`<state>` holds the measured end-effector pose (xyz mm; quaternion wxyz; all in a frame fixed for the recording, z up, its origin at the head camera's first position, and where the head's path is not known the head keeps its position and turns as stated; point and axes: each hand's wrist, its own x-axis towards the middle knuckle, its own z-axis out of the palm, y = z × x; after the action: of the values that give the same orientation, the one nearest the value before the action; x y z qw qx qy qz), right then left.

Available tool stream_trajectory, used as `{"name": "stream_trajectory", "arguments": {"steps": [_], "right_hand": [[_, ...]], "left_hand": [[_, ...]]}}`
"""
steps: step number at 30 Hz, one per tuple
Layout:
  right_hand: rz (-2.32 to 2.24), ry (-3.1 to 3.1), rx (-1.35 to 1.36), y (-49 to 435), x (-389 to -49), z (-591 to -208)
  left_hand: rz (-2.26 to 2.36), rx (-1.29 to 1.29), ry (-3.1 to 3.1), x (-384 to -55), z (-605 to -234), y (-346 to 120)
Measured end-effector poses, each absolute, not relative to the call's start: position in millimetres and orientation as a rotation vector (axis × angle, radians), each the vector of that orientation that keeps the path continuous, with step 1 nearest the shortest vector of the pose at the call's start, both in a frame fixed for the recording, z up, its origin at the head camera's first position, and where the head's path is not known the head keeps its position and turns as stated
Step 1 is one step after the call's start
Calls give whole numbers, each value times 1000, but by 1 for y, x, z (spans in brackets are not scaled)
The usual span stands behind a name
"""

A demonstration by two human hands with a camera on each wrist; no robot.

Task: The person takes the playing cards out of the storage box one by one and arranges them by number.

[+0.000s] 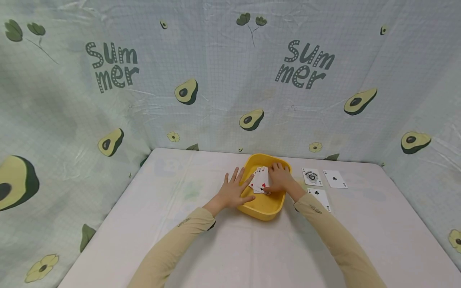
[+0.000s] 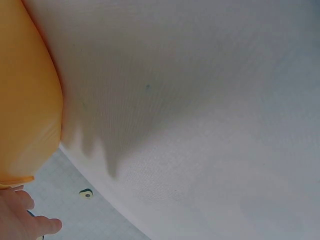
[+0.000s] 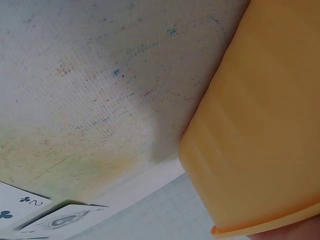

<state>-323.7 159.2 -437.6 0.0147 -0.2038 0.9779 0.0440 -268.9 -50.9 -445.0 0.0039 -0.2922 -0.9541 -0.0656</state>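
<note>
A yellow plastic basket point(image 1: 264, 206) stands on the table with several overlapping playing cards point(image 1: 260, 180) inside it. My left hand point(image 1: 232, 191) lies over the basket's left rim, its fingers spread and straight. My right hand point(image 1: 281, 178) reaches over the right side into the basket, its thumb on the cards and its fingers by their right edge. I cannot tell whether it pinches a card. In the left wrist view, fingertips point(image 2: 47, 226) show below the rim; the right wrist view shows mostly the basket's outer wall point(image 3: 260, 120).
Right of the basket lie three face-up cards: an ornate ace point(image 1: 312, 177), a club card point(image 1: 335, 179) and a two of clubs point(image 1: 319, 198) partly behind my right sleeve. A white cloth covers the table point(image 1: 173, 200). An avocado-print curtain point(image 1: 216, 120) hangs behind it.
</note>
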Motion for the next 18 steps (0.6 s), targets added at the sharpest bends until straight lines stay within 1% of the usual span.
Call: {"name": "stream_trajectory", "arguments": {"steps": [18], "right_hand": [[99,3097,-690,160,-314,-434]], "left_hand": [[-242,-915,-3003,-268,-445,-51]]}}
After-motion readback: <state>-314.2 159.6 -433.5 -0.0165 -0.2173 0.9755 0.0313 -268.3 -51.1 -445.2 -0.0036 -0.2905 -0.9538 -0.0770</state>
